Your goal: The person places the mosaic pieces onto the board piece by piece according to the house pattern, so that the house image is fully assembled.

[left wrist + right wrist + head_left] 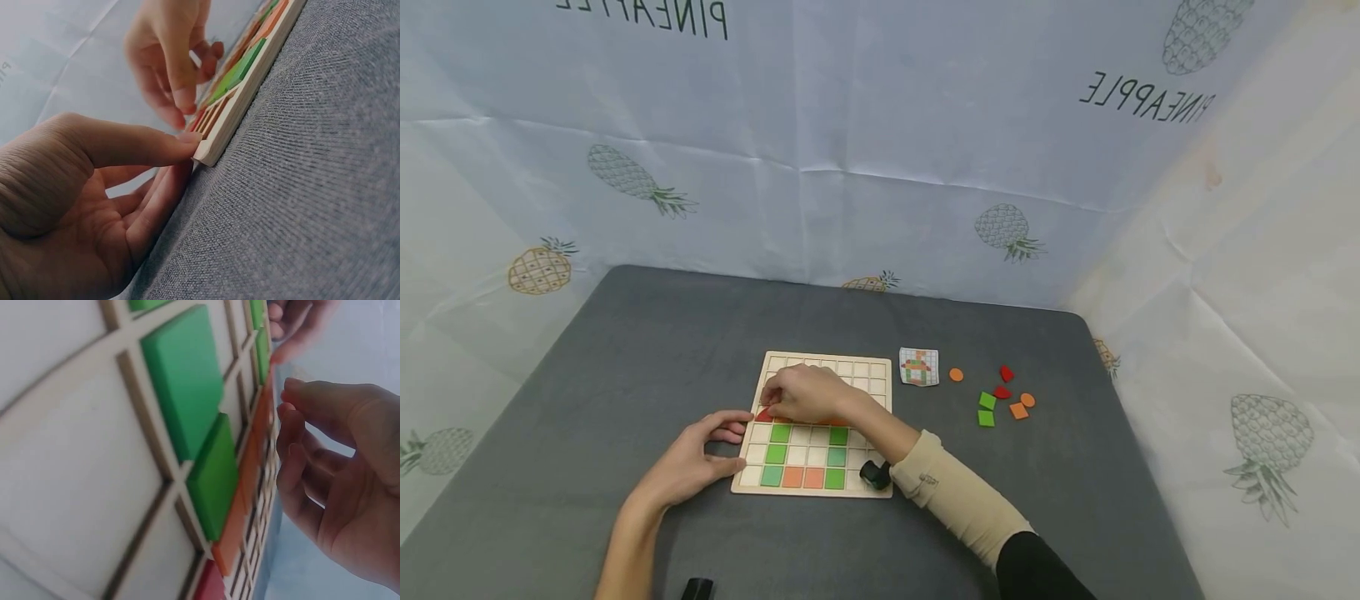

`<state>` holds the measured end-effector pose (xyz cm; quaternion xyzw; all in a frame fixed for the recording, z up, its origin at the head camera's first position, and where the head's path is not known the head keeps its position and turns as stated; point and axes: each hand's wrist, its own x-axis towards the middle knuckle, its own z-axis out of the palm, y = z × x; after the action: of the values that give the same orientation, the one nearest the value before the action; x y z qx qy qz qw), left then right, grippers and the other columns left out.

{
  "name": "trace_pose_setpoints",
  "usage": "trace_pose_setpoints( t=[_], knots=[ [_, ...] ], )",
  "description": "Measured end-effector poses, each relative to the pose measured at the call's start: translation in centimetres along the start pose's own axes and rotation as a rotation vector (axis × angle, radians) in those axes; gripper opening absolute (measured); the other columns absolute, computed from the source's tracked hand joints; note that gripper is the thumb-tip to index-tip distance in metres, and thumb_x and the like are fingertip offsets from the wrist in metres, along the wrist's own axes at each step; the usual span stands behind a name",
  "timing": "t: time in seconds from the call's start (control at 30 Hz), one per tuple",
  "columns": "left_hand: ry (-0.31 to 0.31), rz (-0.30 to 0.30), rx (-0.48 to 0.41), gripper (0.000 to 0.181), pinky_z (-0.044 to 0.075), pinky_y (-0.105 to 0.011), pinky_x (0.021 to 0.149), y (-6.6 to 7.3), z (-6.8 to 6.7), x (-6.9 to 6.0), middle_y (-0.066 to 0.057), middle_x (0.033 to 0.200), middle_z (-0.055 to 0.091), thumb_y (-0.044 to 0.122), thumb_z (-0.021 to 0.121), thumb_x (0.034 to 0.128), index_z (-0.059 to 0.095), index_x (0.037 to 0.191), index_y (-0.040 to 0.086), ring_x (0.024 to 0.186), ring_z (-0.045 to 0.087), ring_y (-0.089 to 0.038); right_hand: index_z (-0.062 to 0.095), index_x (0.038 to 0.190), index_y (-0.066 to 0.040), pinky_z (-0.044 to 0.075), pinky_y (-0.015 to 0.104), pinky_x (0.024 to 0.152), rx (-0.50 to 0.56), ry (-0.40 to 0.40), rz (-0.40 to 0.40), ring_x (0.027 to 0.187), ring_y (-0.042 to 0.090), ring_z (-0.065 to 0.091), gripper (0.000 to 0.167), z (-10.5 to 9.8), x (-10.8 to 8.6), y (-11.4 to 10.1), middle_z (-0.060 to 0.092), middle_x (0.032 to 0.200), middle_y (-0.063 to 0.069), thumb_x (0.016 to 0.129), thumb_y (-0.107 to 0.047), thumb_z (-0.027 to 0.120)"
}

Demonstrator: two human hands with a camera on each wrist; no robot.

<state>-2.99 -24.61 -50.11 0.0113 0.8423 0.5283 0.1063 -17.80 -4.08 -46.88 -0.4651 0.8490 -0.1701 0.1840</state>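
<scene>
Touching a wooden board's [797,455] left edge with thumb and fingers of left hand [688,458], relaxed around nothing. Holding right hand [808,393] over the board's left side, with bent fingertips just beside a red piece [763,415] near that same edge; cannot tell whether pinching it. Right of the board, a picture card [919,367]; farther right, green squares [986,418].

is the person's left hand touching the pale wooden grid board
Touching. The left wrist view shows it: the left hand has its thumb tip on the corner of the pale wooden grid board, no gap visible.
</scene>
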Motion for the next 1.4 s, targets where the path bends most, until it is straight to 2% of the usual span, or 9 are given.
trace_pose_setpoints(
  t=[0.2, 0.5, 0.63, 0.8, 1.0, 1.23, 1.4],
  knots=[
    [-0.006, -0.019, -0.003, 0.070, 0.061, -0.026, 0.080, 0.1, 0.1, 0.0, -0.021, 0.134, 0.061, -0.001, 0.084, 0.0876, 0.054, 0.150, -0.006, 0.119, 0.060, -0.027, 0.079, 0.125, -0.021, 0.052, 0.017, 0.081, 0.045, 0.033, -0.021, 0.097, 0.001, 0.067, 0.022, -1.2, -1.6, 0.4, 0.078, 0.118, -0.007, 0.108, -0.030, 0.067],
    [0.011, -0.050, -0.004, 0.067, 0.061, -0.024, 0.082, 0.2, 0.3, 0.1, -0.019, 0.133, 0.061, 0.000, 0.085, 0.0861, 0.059, 0.148, 0.000, 0.116, 0.060, -0.021, 0.079, 0.127, -0.014, 0.054, 0.022, 0.080, 0.115, 0.088, -0.026, 0.087, 0.008, 0.071, 0.026, -3.3, -5.5, 1.4, 0.078, 0.123, 0.000, 0.108, -0.028, 0.069],
    [0.009, -0.038, -0.011, 0.067, 0.060, -0.025, 0.082, 0.1, 0.2, -0.1, -0.019, 0.133, 0.061, 0.001, 0.085, 0.0863, 0.059, 0.148, 0.000, 0.114, 0.059, -0.018, 0.078, 0.129, -0.014, 0.056, 0.023, 0.078, 0.131, 0.096, -0.014, 0.085, 0.007, 0.073, 0.027, -3.9, -7.3, 2.3, 0.077, 0.126, 0.000, 0.108, -0.030, 0.069],
    [0.008, -0.027, -0.001, 0.067, 0.060, -0.024, 0.082, 0.1, 0.0, -0.2, -0.019, 0.133, 0.061, 0.002, 0.085, 0.0882, 0.057, 0.149, 0.000, 0.114, 0.059, -0.015, 0.078, 0.128, -0.015, 0.054, 0.023, 0.072, 0.146, 0.134, 0.036, 0.082, 0.005, 0.069, 0.027, -4.7, -9.6, 3.6, 0.076, 0.128, 0.000, 0.106, -0.030, 0.071],
    [0.021, -0.033, 0.024, 0.067, 0.060, -0.024, 0.082, 0.3, 0.1, -0.1, -0.018, 0.132, 0.062, 0.002, 0.086, 0.0876, 0.058, 0.148, -0.001, 0.114, 0.060, -0.019, 0.078, 0.127, -0.011, 0.052, 0.024, 0.069, 0.147, 0.236, 0.107, 0.078, 0.008, 0.064, 0.030, -5.8, -13.0, 5.7, 0.077, 0.118, 0.001, 0.105, -0.031, 0.073],
    [0.021, -0.028, 0.013, 0.067, 0.060, -0.023, 0.081, 0.4, 0.1, -0.1, -0.020, 0.132, 0.062, 0.001, 0.085, 0.0871, 0.057, 0.148, -0.004, 0.114, 0.060, -0.018, 0.079, 0.125, -0.012, 0.049, 0.027, 0.060, 0.151, 0.325, 0.242, 0.070, 0.009, 0.061, 0.029, -6.9, -17.3, 8.2, 0.077, 0.115, 0.000, 0.103, -0.031, 0.076],
    [0.024, -0.031, 0.018, 0.066, 0.060, -0.023, 0.082, 0.4, 0.2, 0.1, -0.019, 0.132, 0.063, 0.000, 0.085, 0.0866, 0.058, 0.147, -0.003, 0.113, 0.060, -0.015, 0.077, 0.128, -0.007, 0.048, 0.027, 0.058, 0.169, 0.366, 0.291, 0.069, 0.010, 0.061, 0.031, -7.4, -20.3, 10.7, 0.078, 0.120, 0.010, 0.103, -0.025, 0.076]
  ],
)
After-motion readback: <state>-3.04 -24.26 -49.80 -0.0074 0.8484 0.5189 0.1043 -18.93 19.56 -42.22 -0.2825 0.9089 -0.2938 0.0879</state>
